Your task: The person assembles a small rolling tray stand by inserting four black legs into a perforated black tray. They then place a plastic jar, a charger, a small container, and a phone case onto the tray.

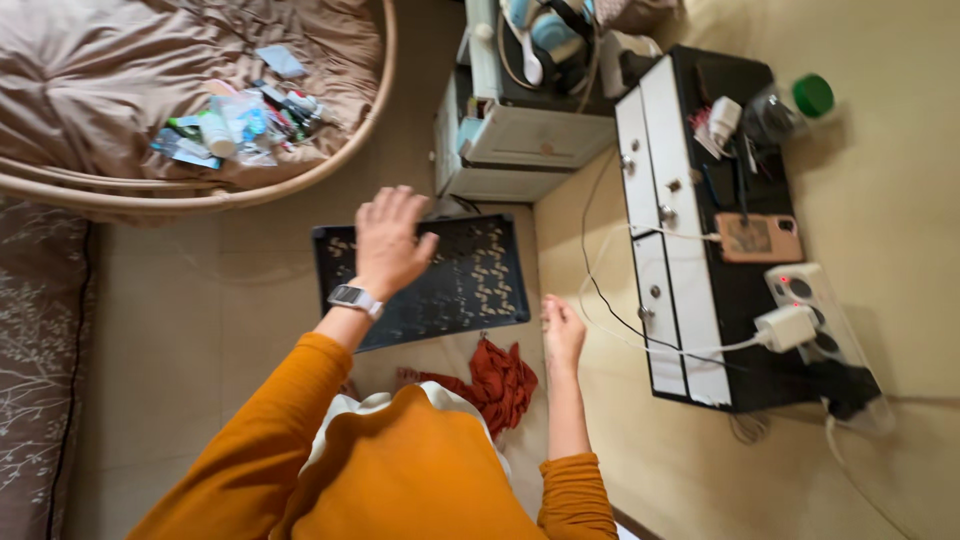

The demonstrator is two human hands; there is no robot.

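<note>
My left hand [388, 240], with a silver wristwatch on the wrist, hovers over a black perforated tray [470, 285] on the floor, fingers spread and holding nothing. My right hand [562, 330] hangs lower beside the tray's right edge, fingers loosely curled, with nothing visible in it. A crumpled red cloth [500, 380] lies on the floor just below the tray, near my right wrist. I wear orange sleeves.
A round wicker chair [250, 190] with a beige cushion holds small bottles and packets. A white cabinet [520, 140] stands behind the tray. A black and white drawer unit [690, 300] at right carries a phone [758, 238], power strip [815, 305] and cables.
</note>
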